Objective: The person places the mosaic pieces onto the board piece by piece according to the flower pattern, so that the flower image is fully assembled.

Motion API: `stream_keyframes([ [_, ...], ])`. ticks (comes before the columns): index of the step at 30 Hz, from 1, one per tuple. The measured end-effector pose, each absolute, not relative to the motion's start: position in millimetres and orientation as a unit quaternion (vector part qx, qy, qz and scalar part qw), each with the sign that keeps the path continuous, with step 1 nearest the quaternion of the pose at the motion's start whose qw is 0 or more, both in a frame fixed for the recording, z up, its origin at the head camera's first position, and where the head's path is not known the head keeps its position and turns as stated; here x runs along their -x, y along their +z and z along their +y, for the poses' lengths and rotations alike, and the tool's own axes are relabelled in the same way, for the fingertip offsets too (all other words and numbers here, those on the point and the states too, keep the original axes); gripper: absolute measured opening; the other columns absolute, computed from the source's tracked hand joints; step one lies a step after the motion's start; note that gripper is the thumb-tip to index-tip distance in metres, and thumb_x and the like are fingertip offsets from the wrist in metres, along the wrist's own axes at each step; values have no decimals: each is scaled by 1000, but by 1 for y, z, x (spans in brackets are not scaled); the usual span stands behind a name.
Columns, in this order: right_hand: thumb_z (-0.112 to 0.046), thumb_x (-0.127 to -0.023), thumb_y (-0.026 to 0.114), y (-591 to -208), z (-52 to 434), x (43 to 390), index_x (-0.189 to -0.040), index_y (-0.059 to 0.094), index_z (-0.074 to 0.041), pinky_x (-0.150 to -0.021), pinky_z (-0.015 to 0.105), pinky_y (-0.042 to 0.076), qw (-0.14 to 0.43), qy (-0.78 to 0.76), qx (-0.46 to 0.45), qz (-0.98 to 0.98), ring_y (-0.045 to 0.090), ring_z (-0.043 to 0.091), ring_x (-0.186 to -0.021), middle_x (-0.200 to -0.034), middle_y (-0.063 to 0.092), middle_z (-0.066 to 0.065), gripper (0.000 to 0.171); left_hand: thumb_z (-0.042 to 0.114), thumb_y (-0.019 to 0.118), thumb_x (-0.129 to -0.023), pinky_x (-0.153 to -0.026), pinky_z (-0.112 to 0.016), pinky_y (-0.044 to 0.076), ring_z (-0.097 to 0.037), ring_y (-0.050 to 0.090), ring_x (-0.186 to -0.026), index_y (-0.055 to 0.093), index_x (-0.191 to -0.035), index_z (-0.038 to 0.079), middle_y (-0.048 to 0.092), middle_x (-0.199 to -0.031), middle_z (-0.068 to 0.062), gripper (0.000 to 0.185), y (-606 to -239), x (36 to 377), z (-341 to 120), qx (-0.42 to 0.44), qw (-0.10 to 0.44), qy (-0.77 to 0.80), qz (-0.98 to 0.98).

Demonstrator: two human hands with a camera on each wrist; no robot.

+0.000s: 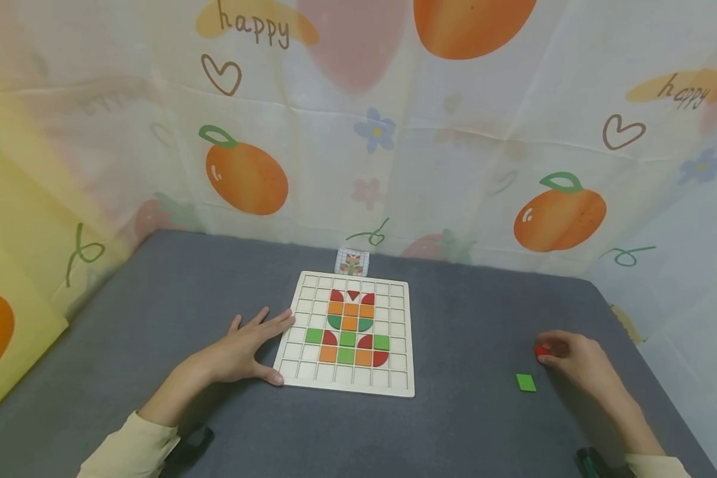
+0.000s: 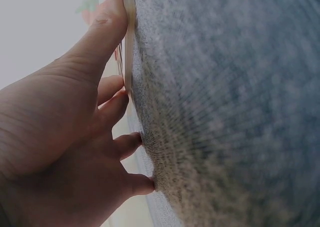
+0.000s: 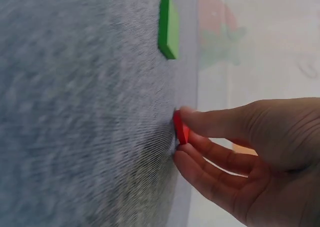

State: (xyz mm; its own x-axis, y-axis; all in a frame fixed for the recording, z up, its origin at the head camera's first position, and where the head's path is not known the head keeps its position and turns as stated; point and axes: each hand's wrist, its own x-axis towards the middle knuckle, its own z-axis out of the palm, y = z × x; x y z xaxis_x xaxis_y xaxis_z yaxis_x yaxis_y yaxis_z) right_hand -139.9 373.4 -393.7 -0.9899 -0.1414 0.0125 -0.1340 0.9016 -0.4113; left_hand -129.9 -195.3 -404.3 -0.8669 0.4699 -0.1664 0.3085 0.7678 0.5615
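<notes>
A white gridded board (image 1: 394, 378) lies on the grey table, with red, orange and green tiles set in its squares. My left hand (image 1: 241, 348) is spread at the board's left side, thumb and fingertips touching its edge; in the left wrist view the thumb (image 2: 102, 34) rests along that edge. Far to the right, my right hand (image 1: 579, 365) pinches a small red tile (image 1: 542, 352) between thumb and fingers. The right wrist view shows this red tile (image 3: 180, 127) at the cloth surface. Near it lies a green square tile (image 1: 526, 383), untouched.
A small pattern card (image 1: 352, 261) lies just behind the board, showing a coloured tile picture. Behind the table (image 1: 466, 318) hangs a curtain (image 1: 334, 159) printed with fruit. A dark object (image 1: 588, 461) shows beside the right wrist.
</notes>
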Motion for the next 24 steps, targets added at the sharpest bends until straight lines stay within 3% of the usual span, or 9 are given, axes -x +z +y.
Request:
stream_keyframes([
  [13,-3,-81,76,-389,367,146,-108,68,6,-65,43,54,24,-216,74,973,68,25,-77,-83,70,4,29,49,83,-68,-104,-75,-4,-49,6,-146,30,-155,9,22,-161,-13,109,-405,130,-195,-209,149,271,928],
  [24,5,-81,71,-379,352,148,-108,68,7,-59,31,51,21,-222,121,967,65,16,-72,-79,66,-1,27,48,84,-67,-104,-75,-3,-49,7,-146,31,-154,9,23,-161,-13,109,-405,130,-195,-207,148,269,929],
])
